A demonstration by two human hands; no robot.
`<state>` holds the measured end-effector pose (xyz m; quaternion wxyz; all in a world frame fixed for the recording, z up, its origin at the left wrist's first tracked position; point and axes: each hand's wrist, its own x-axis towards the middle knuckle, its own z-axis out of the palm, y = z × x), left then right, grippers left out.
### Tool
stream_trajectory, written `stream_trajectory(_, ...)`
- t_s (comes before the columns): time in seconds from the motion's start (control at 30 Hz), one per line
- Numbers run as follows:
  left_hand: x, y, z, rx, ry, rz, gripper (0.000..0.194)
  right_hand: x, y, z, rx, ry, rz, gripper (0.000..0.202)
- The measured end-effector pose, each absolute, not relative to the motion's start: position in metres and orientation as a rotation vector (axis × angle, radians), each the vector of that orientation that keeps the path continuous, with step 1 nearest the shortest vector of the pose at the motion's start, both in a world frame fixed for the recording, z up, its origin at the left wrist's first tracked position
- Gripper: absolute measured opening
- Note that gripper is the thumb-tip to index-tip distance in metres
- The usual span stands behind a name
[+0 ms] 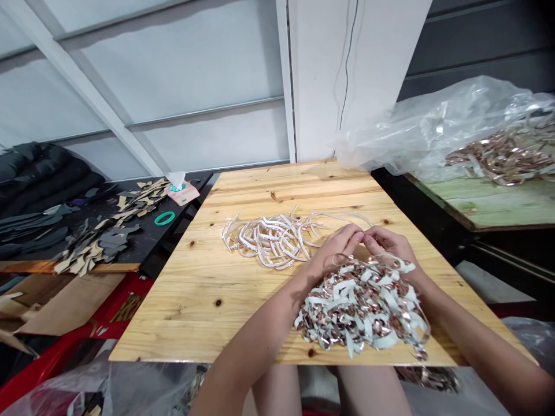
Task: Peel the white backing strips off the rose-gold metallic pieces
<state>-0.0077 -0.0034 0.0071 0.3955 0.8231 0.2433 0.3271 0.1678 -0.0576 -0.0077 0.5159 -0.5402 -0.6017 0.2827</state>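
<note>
My left hand and my right hand meet fingertip to fingertip over the wooden table, both closed in a pinch. A thin pale strip runs from beyond the fingers towards the left; its end at the fingertips is mostly hidden. Between my forearms lies a heap of curled strips, whitish on one face and shiny rose-gold on the other. Left of my hands, a looser pile of narrow strips with pale and pinkish edges rests on the boards.
On the left, a black table bears dark and beige scraps, a tissue pack and a green ring. Clear plastic sheeting and more shiny strips cover part of a right-hand table. A cardboard box stands lower left.
</note>
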Motion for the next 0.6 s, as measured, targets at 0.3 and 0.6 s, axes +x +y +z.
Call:
stream_trajectory(0.3,-0.002,-0.002,-0.001,1.983,0.638,0.984,0.040,0.161,-0.053,-0.006,-1.181,-1.273,0.923,0.021)
stream_trajectory(0.6,0.004,0.007,-0.014,1.770,0.684,0.999,0.048,0.161,-0.054,0.003,-1.221,-1.223,0.891,0.016)
